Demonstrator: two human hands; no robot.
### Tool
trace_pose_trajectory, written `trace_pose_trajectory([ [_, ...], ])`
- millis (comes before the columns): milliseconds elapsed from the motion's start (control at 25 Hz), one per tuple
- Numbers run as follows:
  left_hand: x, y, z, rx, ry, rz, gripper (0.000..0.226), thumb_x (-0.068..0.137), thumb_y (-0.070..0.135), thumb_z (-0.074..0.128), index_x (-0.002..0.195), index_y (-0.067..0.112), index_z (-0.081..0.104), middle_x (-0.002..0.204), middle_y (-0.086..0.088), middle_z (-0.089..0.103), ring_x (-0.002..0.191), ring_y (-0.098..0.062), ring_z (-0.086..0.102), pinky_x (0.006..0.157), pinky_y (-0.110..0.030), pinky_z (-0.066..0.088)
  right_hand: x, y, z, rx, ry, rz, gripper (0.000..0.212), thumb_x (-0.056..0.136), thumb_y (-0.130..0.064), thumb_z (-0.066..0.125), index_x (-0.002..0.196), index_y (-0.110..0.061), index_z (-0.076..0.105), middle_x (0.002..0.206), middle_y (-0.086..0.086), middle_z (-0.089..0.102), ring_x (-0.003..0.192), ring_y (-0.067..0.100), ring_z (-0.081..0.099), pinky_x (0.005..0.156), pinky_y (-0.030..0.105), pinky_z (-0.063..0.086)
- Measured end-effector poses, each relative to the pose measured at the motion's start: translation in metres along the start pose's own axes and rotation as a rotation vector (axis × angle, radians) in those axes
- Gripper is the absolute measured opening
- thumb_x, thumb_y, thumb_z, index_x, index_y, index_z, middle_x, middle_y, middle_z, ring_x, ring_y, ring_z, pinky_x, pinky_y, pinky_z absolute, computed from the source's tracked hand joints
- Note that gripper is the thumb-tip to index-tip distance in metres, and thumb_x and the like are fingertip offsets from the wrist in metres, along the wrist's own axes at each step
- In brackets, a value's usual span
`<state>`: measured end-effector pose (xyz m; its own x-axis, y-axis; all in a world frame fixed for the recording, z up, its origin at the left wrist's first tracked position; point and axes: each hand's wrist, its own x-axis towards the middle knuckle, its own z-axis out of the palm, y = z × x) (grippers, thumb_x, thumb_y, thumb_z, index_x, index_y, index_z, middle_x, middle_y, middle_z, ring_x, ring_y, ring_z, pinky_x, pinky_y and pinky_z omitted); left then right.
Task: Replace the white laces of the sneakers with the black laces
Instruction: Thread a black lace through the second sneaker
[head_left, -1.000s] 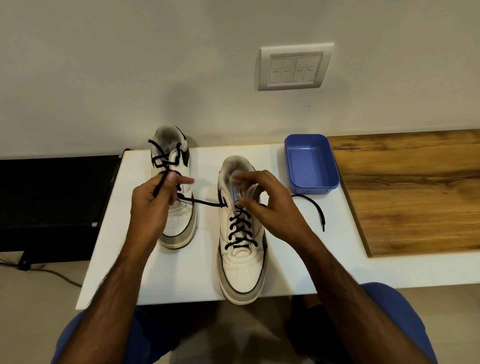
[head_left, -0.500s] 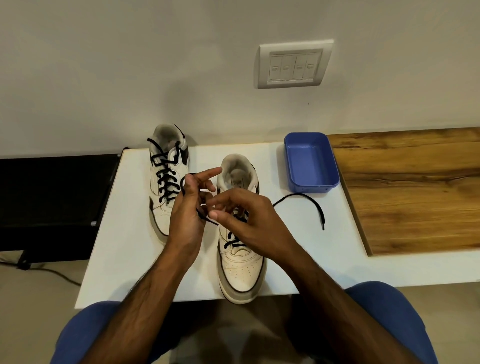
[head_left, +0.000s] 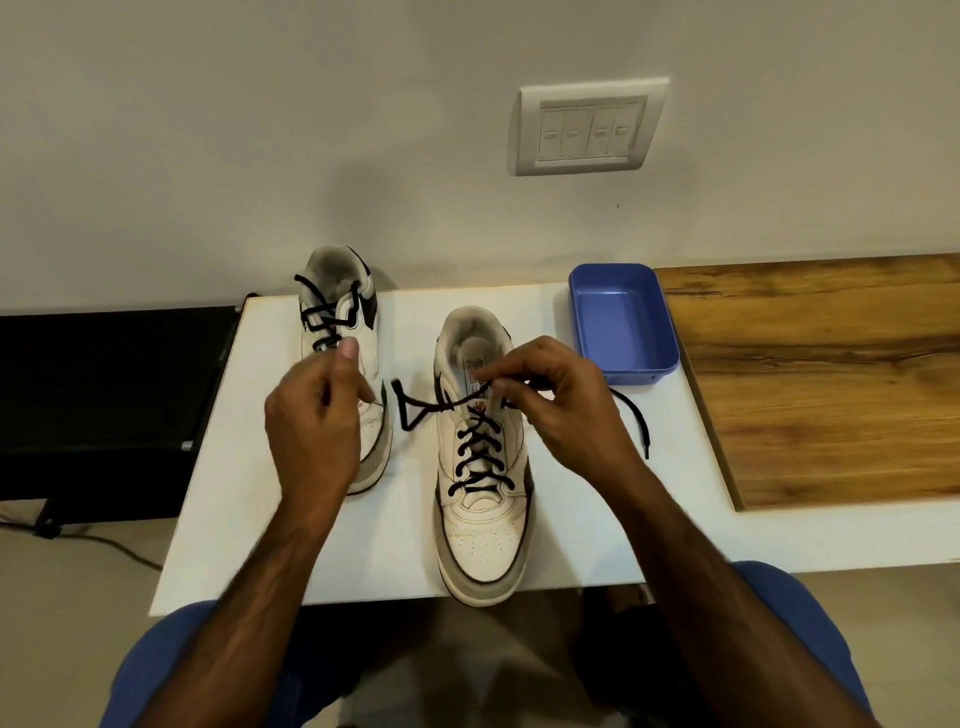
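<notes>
No text can be read. A label (head_left: 475, 375) is seen on the near sneaker's (head_left: 483, 525) tongue, too blurred to be made out.

A blue plastic tray (head_left: 623, 322) sits on the white surface (head_left: 322, 545) at about 1 o'clock, near the wall. Just beside it, at 3 o'clock, a wooden board (head_left: 821, 374) with dark grain runs off to the right edge. On the pale wall (head_left: 260, 130) at 12 o'clock hangs a white switch plate (head_left: 589, 127) with four small rockers. At 9 o'clock a black cabinet top (head_left: 104, 389) lies lower than the surface, and a dark cable (head_left: 114, 545) trails over the floor below it.
</notes>
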<state>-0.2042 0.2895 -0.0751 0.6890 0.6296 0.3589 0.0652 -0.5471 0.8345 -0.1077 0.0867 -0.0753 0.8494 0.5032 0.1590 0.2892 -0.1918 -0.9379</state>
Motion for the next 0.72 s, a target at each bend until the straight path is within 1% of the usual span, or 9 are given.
trace_pose_trajectory([
  [80,0.003,0.002,-0.002,0.065,0.019,0.183,0.034,0.101,0.036,0.052,0.082,0.008,0.057,0.084,-0.001,0.056,0.080,-0.023,0.054,0.072,-0.043,0.044,0.000,0.003,-0.007,-0.079,-0.017,-0.010,0.018,0.089,-0.011,0.074,0.099,-0.025,0.078,0.094,-0.011,0.070,0.089,0.011,0.066,0.076,0.024,0.055],
  [160,-0.001,0.009,0.009,0.057,-0.203,0.340,0.018,0.098,0.032,0.060,0.105,0.015,0.062,0.099,0.008,0.059,0.095,-0.014,0.058,0.085,-0.036,0.045,-0.001,0.001,-0.006,-0.056,-0.021,0.010,0.015,0.085,-0.015,0.079,0.096,-0.024,0.077,0.090,-0.012,0.073,0.087,0.010,0.068,0.074,0.020,0.053],
  [240,-0.012,0.013,0.023,-0.006,-0.426,0.331,0.025,0.094,0.027,0.070,0.117,0.021,0.066,0.099,0.017,0.066,0.097,-0.005,0.065,0.091,-0.034,0.048,-0.001,-0.001,-0.002,0.015,0.026,0.012,0.014,0.081,-0.016,0.083,0.092,-0.018,0.075,0.085,-0.010,0.074,0.083,0.010,0.070,0.074,0.020,0.054],
  [280,-0.016,0.015,0.029,-0.046,-0.461,0.284,0.026,0.091,0.021,0.074,0.116,0.019,0.069,0.095,0.017,0.069,0.093,-0.003,0.068,0.088,-0.028,0.051,-0.001,-0.001,-0.001,0.047,0.047,0.016,0.014,0.080,-0.015,0.084,0.089,-0.016,0.074,0.083,-0.009,0.074,0.082,0.009,0.070,0.073,0.019,0.054],
  [360,-0.021,0.016,0.036,-0.110,-0.425,0.171,0.025,0.085,0.010,0.078,0.109,0.014,0.074,0.090,0.016,0.072,0.085,-0.001,0.070,0.081,-0.015,0.051,0.000,-0.001,0.001,0.080,0.057,0.032,0.013,0.080,-0.013,0.084,0.088,-0.016,0.074,0.082,-0.007,0.075,0.081,0.009,0.071,0.074,0.019,0.055],
  [440,-0.019,0.015,0.038,-0.142,-0.359,0.122,0.020,0.083,0.008,0.079,0.102,0.013,0.077,0.086,0.016,0.073,0.080,-0.001,0.070,0.074,-0.013,0.053,0.000,0.000,0.002,0.099,0.028,0.047,0.012,0.083,-0.012,0.080,0.092,-0.015,0.073,0.085,-0.004,0.076,0.084,0.012,0.073,0.077,0.026,0.058],
  [520,-0.016,0.015,0.039,-0.142,-0.310,0.121,0.015,0.084,0.008,0.078,0.097,0.015,0.078,0.083,0.016,0.072,0.078,-0.002,0.069,0.069,-0.021,0.056,0.002,0.002,0.000,0.167,0.025,0.085,0.010,0.090,-0.007,0.072,0.098,-0.012,0.071,0.087,-0.001,0.076,0.086,0.015,0.074,0.080,0.030,0.060],
  [600,-0.015,0.012,0.040,-0.102,-0.266,0.138,0.013,0.085,0.010,0.078,0.095,0.017,0.078,0.083,0.017,0.069,0.077,-0.004,0.066,0.065,-0.031,0.057,0.004,0.008,-0.007,0.147,0.097,0.152,0.010,0.095,-0.006,0.066,0.100,-0.014,0.069,0.087,-0.002,0.076,0.085,0.011,0.073,0.077,0.026,0.060],
  [720,-0.013,0.001,0.044,0.033,-0.241,0.199,0.011,0.087,0.023,0.075,0.097,0.020,0.079,0.084,0.013,0.060,0.082,-0.012,0.060,0.071,-0.044,0.053,0.005,0.017,-0.009,-0.081,0.141,0.309,0.009,0.093,-0.030,0.071,0.090,-0.024,0.066,0.084,-0.010,0.071,0.078,0.004,0.068,0.064,0.018,0.055],
])
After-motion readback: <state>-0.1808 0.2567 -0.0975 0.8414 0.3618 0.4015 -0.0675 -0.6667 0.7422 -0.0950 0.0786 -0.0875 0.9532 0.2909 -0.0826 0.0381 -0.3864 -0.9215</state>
